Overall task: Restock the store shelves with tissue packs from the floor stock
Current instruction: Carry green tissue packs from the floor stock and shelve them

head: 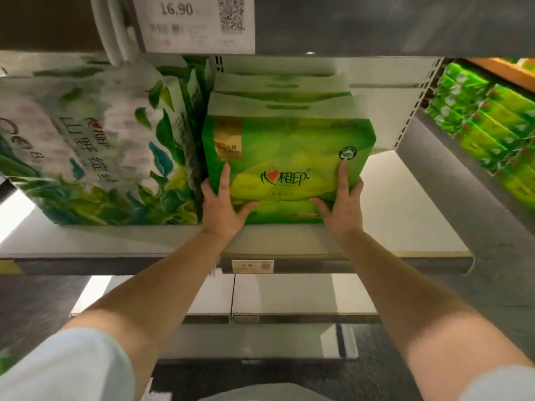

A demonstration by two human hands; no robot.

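Two hands meet the green tissue pack [286, 166] in the head view. Left hand [221, 208] and right hand [341, 208] each lie against its front face, fingers spread and straight, thumbs tucked toward the lower edge; neither grip pinches. Pack stands upright on the shelf [405, 221], touching the large leaf-printed pack [95, 146] at its left, with like packs behind it. Step in hand, by my judgement: seating the pack. Next move calls for an even push back, then release.
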